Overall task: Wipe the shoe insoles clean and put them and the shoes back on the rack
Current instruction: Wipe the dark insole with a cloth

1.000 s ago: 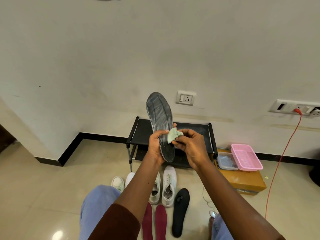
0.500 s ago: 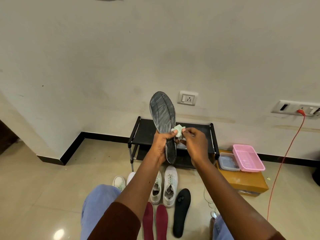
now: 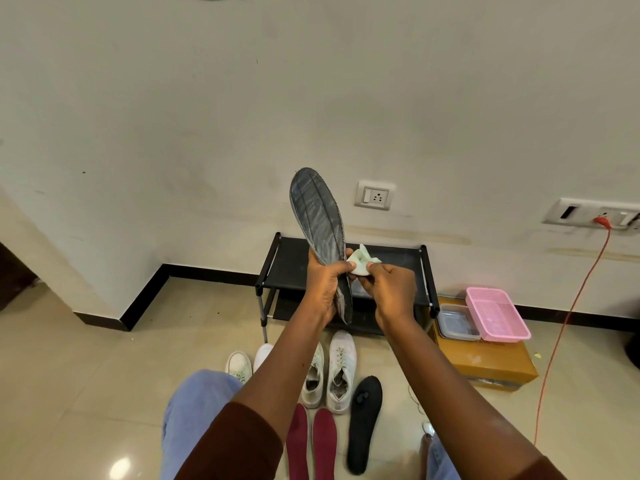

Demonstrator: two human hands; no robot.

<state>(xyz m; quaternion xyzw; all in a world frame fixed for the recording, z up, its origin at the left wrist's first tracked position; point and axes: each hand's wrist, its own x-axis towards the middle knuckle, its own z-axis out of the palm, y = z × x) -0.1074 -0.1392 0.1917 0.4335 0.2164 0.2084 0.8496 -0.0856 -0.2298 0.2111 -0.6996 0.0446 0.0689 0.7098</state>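
Glossy tile floor (image 3: 104, 375); matt grey fabric insole (image 3: 317, 216).

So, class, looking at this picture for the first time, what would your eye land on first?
A grey insole held upright at the centre by the left hand, with the right hand pinching a pale cloth beside it. On the floor below lie white shoes, two maroon insoles and a black insole, in front of a black shoe rack.

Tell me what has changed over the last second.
The grey insole has tipped, and its toe now stands a little higher and further left. The cloth, pinched by the right hand, has slid from the insole's face to its right edge. The left hand still grips the insole. The shoes and the rack stayed put.
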